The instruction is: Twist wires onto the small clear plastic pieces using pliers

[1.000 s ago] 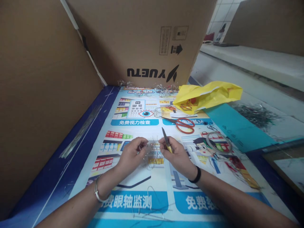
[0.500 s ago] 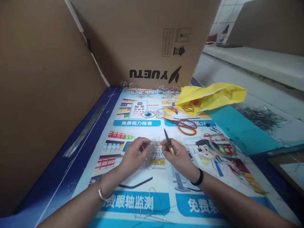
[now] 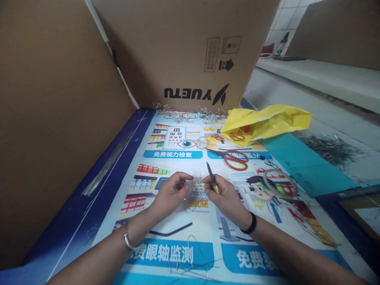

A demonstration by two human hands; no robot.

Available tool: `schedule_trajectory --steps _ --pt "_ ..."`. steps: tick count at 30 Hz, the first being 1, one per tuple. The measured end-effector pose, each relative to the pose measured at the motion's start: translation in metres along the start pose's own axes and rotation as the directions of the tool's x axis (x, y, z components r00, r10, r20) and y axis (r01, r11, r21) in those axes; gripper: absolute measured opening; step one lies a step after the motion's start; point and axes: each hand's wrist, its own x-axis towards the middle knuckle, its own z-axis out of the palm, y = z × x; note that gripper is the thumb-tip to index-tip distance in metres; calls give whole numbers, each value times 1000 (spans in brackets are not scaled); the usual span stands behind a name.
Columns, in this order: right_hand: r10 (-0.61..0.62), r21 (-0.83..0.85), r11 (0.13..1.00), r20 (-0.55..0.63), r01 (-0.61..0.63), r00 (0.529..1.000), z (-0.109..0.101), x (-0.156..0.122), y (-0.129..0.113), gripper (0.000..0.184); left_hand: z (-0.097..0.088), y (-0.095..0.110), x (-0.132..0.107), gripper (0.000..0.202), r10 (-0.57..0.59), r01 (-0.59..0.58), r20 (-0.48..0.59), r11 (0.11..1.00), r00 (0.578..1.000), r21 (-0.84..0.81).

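Observation:
My left hand (image 3: 174,193) is closed, pinching a small shape of thin bent silvery wire (image 3: 196,186) above the printed sheet. The wire's fine loops spread to the right, between my two hands. My right hand (image 3: 222,196) is wrapped round a slim tool with a dark pointed tip and a yellow handle (image 3: 212,177), its tip pointing away from me. Its thumb and forefinger come close to the wire's right side; whether they touch it I cannot tell. Red-handled scissors (image 3: 236,159) lie just beyond my right hand.
Tangled wire pieces (image 3: 209,114) lie at the foot of a cardboard panel (image 3: 184,47). A yellow bag (image 3: 267,122) sits back right, a wire coil (image 3: 280,183) nearer. Straight wires (image 3: 108,164) lie on the left, loose bent wires (image 3: 192,265) in front, a dark wire heap (image 3: 332,150) far right.
The whole view has shifted slightly. Both hands stay nearly in place, still holding the wire and the tool; the left fingers have turned a little with the wire.

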Motion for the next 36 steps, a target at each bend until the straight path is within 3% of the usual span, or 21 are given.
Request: schedule_trajectory --steps 23,29,36 --pt "13 104 994 49 -18 999 -1 -1 5 32 1 0 0 23 32 -32 -1 998 999 -61" --pt "28 151 988 61 -37 998 -2 0 4 30 1 4 2 18 -54 63 56 985 997 -161" --pt "51 228 971 79 -68 996 -5 1 4 29 0 3 3 23 -76 93 93 977 993 -193"
